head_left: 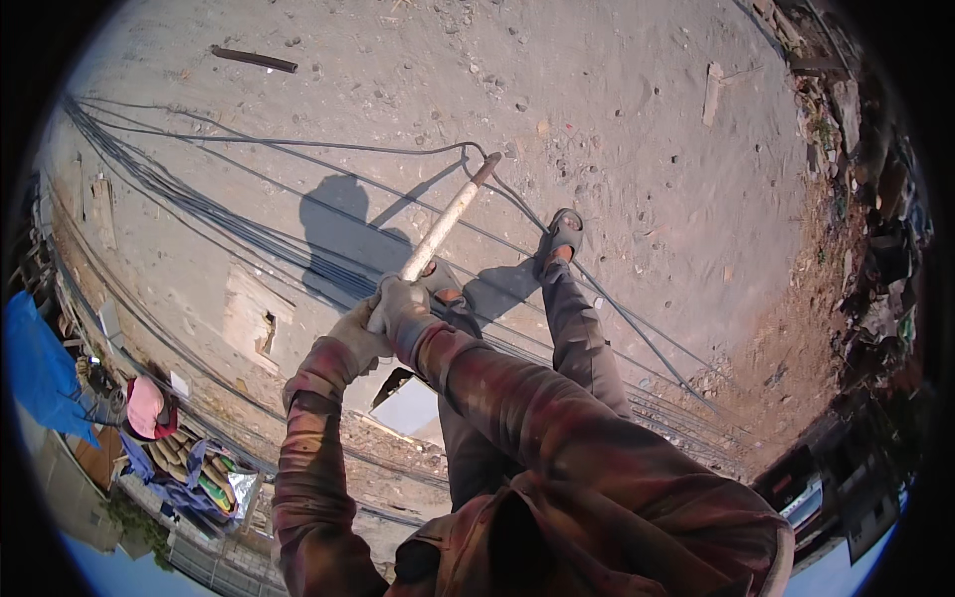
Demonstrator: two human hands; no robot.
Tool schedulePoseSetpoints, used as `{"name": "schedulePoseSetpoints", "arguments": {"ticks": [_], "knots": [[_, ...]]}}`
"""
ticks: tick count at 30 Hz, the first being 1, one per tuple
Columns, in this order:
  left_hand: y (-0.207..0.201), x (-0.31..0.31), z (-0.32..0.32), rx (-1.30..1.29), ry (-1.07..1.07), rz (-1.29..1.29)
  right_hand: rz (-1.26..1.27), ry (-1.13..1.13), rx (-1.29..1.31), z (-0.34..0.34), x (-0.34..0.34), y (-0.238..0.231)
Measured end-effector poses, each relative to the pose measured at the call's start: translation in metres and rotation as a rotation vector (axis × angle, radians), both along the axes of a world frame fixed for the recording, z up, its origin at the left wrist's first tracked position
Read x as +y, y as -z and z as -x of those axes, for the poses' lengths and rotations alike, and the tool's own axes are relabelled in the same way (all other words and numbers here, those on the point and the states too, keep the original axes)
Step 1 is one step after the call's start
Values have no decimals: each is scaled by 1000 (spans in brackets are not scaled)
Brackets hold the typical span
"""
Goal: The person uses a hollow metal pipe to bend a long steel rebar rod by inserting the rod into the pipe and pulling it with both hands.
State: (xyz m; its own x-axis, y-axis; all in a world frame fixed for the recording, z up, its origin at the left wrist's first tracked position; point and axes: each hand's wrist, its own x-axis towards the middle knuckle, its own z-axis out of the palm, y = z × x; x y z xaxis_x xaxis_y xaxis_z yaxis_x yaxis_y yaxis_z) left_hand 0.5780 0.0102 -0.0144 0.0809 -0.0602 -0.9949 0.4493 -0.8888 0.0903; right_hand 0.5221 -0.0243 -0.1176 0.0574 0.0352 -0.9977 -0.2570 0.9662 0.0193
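Both my hands are wrapped round the near end of a white pole (441,232) with a dark, rusty-looking tip. My left hand (355,338), in a pale work glove, grips lowest. Touching it just above, my gloved right hand (403,304) closes round the same pole. The pole slants away to the upper right. Its tip meets a long dark steel rod (338,148), which kinks there and continues down toward my right foot; how the two engage is too small to tell. Several more thin rods (189,209) lie bundled on the ground, passing under my legs.
My sandalled right foot (565,231) stands by the rod. A short dark bar (254,59) lies at the far left. Rubble (865,189) lines the right side. A blue tarp (42,366) and a heap of sacks (184,463) are at the lower left. A pale panel (408,406) lies near my legs.
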Motion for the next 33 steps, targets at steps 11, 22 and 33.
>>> {"name": "schedulePoseSetpoints", "arguments": {"ticks": [11, 22, 33], "knots": [[46, 24, -81, 92, 189, 8, -91, -176, 45, -57, 21, 59], [90, 46, -93, 129, 64, -42, 15, -154, 153, -81, 21, 59], [76, -2, -81, 158, 14, -200, -103, 447, -97, -58, -8, 67]]}}
